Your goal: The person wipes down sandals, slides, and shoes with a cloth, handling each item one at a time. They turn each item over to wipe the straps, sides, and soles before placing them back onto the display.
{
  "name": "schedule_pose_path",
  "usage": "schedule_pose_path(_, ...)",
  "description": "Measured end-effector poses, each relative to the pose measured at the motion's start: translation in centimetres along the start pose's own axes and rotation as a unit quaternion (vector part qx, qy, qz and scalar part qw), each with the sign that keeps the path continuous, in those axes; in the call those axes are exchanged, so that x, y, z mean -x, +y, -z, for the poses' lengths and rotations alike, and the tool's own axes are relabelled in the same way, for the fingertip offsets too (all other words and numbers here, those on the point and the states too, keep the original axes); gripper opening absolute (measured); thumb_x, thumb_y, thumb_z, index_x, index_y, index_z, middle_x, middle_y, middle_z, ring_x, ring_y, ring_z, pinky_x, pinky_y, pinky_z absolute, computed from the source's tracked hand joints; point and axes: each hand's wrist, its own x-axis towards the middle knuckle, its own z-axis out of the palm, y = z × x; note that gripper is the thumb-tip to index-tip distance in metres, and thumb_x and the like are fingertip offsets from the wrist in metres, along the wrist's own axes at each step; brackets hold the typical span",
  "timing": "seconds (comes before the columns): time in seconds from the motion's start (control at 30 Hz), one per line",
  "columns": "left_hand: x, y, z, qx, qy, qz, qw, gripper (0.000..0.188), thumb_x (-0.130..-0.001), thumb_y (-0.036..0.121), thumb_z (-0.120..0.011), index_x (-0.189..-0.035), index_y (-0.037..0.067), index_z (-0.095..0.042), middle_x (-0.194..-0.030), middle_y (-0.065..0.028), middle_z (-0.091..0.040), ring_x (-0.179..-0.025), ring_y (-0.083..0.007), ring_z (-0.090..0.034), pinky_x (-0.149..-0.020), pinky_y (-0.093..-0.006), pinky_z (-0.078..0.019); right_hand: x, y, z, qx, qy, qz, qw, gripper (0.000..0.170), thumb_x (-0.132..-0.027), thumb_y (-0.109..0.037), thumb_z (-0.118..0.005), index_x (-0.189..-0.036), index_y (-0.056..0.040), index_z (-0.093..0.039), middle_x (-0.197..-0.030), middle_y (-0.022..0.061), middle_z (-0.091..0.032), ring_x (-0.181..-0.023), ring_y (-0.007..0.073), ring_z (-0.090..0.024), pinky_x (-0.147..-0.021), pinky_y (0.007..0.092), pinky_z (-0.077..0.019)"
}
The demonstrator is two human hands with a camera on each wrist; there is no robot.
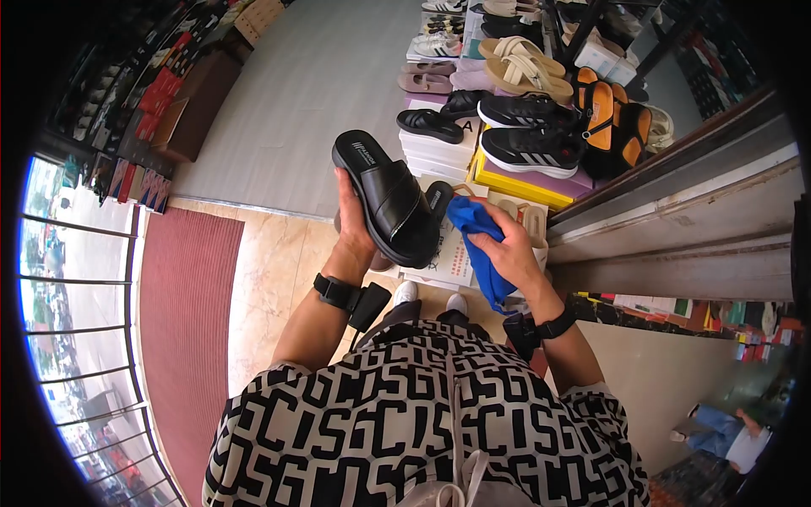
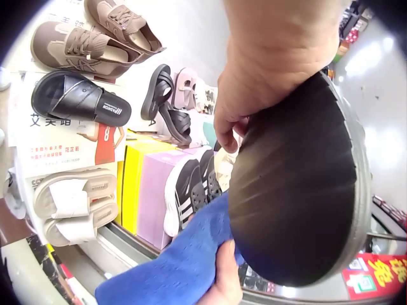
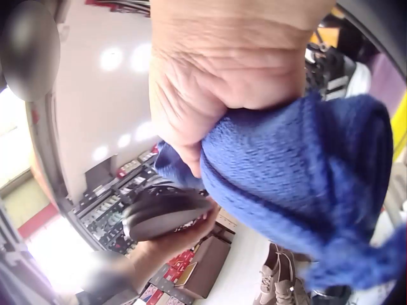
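Observation:
My left hand grips a black slide sandal by its side, raised in front of my body with the crossed straps upward. In the left wrist view its dark ribbed sole fills much of the right side. A crumpled blue cloth is held in my right hand, close to the right of the sandal's toe. The cloth hangs down below my fingers, and in the right wrist view it covers most of them. A matching black slide lies on a white shoebox below.
White slides and brown lace-up shoes flank the matching slide. Beyond are black sneakers on yellow and purple boxes, black cross-strap sandals and beige sandals. A framed ledge runs along the right; a red mat lies left.

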Motion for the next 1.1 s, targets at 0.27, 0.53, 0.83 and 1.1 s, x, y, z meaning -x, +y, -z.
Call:
schedule_pose_path(0.27, 1.5, -4.4, -6.2, -0.199, -0.001, 0.061, 0.978, 0.065, -0.093, 0.06, -0.039, -0.127, 0.006, -0.051, -0.115, -0.0109, -0.062, -0.097, -0.0216, -0.064, -0.088, -0.0349, -0.0526, -2.2, 1.9, -2.0, -0.54, 0.032, -0.262, 0.799, 0.032, -0.09, -0.013, -0.056, -0.12, -0.0039, -0.055, -0.108, 0.0086, -0.065, -0.09, 0.016, -0.065, -0.081, 0.0273, -0.053)
schedule_pose_path(0.53, 2.8, -5.2, -5.2, -0.233, 0.154, -0.003, 0.96, 0.047, -0.094, 0.036, -0.056, -0.123, 0.0, -0.048, -0.109, -0.0112, -0.06, -0.097, -0.0167, -0.061, -0.083, -0.0287, -0.0509, -0.2, 3.2, -2.0, -0.555, 0.068, -0.282, 0.779, 0.031, -0.094, -0.02, -0.049, -0.118, -0.002, -0.056, -0.106, 0.0081, -0.065, -0.092, 0.0162, -0.064, -0.084, 0.0278, -0.0517)
schedule_pose_path(0.83, 2.4, -5.5, -2.4, -0.093, 0.033, 0.157, 0.983, 0.044, -0.085, 0.032, -0.068, -0.119, 0.008, -0.053, -0.105, -0.0066, -0.065, -0.087, -0.0185, -0.066, -0.084, -0.0361, -0.0531, -0.4, 1.3, -1.8, -0.349, 0.172, -0.162, 0.907, 0.033, -0.088, -0.015, -0.063, -0.118, -0.0045, -0.055, -0.101, 0.0022, -0.062, -0.086, 0.0103, -0.059, -0.079, 0.025, -0.048)
schedule_pose_path(1.1, 5.3, -5.7, -2.3, 0.083, -0.084, 0.254, 0.96, 0.074, -0.082, 0.05, -0.061, -0.138, 0.006, -0.04, -0.13, -0.0217, -0.051, -0.115, -0.0373, -0.054, -0.1, -0.0595, -0.0372, -5.5, 0.6, 2.3, -0.125, 0.303, 0.0, 0.945, 0.038, -0.088, -0.015, -0.064, -0.122, -0.0032, -0.053, -0.107, 0.0062, -0.062, -0.093, 0.0155, -0.059, -0.085, 0.0278, -0.0465)
